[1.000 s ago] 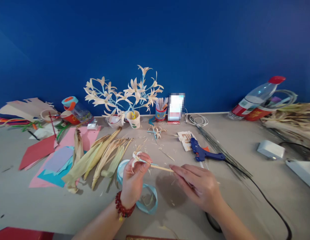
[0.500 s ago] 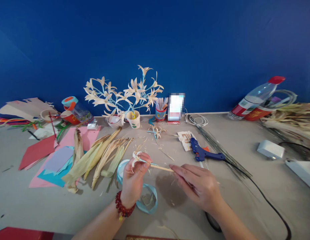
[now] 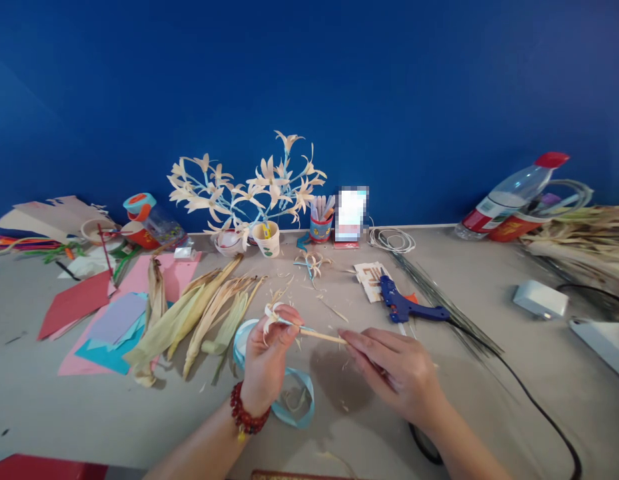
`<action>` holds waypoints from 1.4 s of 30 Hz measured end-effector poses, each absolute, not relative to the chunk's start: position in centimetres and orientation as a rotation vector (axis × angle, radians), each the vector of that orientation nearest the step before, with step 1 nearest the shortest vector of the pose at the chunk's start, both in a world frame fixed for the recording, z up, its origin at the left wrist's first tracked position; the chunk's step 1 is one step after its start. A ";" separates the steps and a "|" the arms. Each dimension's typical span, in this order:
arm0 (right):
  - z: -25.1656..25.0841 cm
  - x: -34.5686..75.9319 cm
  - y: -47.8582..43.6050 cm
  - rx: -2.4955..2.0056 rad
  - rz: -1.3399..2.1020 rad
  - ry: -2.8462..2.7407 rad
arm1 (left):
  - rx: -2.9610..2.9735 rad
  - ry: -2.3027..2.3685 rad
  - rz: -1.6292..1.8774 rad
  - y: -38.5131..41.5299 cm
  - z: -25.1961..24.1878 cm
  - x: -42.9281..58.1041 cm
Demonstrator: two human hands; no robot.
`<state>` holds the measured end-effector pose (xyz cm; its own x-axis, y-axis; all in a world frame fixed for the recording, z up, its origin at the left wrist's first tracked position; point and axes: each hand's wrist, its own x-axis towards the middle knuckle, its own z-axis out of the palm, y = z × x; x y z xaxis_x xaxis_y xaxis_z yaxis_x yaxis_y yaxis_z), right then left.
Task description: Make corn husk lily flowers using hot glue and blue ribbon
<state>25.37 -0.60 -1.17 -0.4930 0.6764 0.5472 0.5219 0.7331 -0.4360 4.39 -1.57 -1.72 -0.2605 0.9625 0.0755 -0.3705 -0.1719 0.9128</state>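
Note:
My left hand (image 3: 269,357), with a red bead bracelet at the wrist, pinches a corn husk flower (image 3: 272,316) with pale curled petals and a light blue stem. A thin tan stick (image 3: 323,335) runs from beside that stem across to my right hand (image 3: 396,370), whose fingers are closed on its far end. Whether the stick and the stem are joined cannot be made out. Behind and below my left hand lies a roll of light blue tape (image 3: 303,419), partly hidden by the hand. Scraps of husk are scattered on the table beneath.
Dried corn husks (image 3: 209,320) and coloured paper (image 3: 109,320) lie at left. A blue glue gun (image 3: 412,308) with its black cord rests at right beside thin wires (image 3: 439,303). Husk flowers (image 3: 269,180) in a cup (image 3: 267,241) stand at the back, near a phone (image 3: 351,212).

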 end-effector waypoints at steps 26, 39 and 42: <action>-1.0 25.5 -0.5 -0.875 0.339 -2.195 | 0.825 1.008 1.628 -1.6 -1.8 4.4; -1.0 25.4 -0.4 -0.881 0.461 -2.150 | 0.825 1.040 1.624 -1.6 -1.6 4.4; -1.0 25.4 -0.4 -0.885 0.493 -2.139 | 0.814 1.019 1.626 -1.6 -1.6 4.4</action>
